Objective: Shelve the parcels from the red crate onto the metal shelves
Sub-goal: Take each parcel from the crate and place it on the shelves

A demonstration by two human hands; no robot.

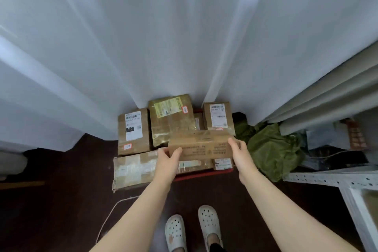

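A brown cardboard parcel (201, 145) with printed text is held between both hands above the red crate (201, 174). My left hand (168, 157) grips its left end, thumb on the front face. My right hand (240, 152) grips its right end. Only the crate's red front rim shows, under a heap of parcels. Several parcels lie there: one with a white label marked 010 (133, 131), a taped one with a yellow label (170, 117), a small labelled box (217, 117) and a long flat parcel (133, 170) at the front left. The metal shelf (331, 179) stands at the right.
White curtains (163, 37) hang behind the crate and fill the upper view. A green cloth bag (272, 149) lies between crate and shelf. The shelf's lower level holds dark items and a box. A cord (110, 215) trails over the dark floor. My white clogs (194, 229) stand below.
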